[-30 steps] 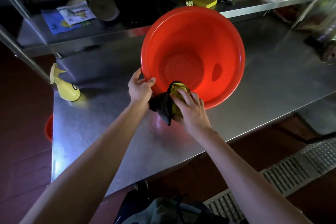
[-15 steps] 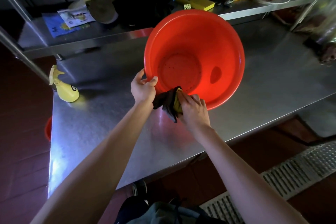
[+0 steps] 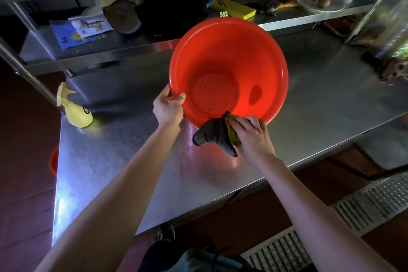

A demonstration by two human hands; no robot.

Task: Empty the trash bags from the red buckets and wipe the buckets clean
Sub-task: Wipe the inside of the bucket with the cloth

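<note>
A red bucket (image 3: pixel 229 55) is tilted toward me on the steel table (image 3: pixel 123 161), its inside empty with small dark specks on the bottom. My left hand (image 3: pixel 169 109) grips the rim on the left, thumb inside. My right hand (image 3: pixel 252 139) holds a dark grey and yellow cloth (image 3: pixel 215 133) against the near rim, the cloth draped over the edge. A second red bucket (image 3: pixel 53 159) peeks out below the table's left edge.
A yellow spray bottle (image 3: pixel 74 109) stands at the table's back left. A shelf behind carries papers (image 3: pixel 88 25), a yellow tool (image 3: pixel 229 6), a glass bowl with round items (image 3: pixel 320 1). A floor grate (image 3: pixel 331 227) lies at lower right.
My right hand has slid the cloth rightward along the near rim. My left hand stays gripping the rim while the bucket sits slightly more upright in view.
</note>
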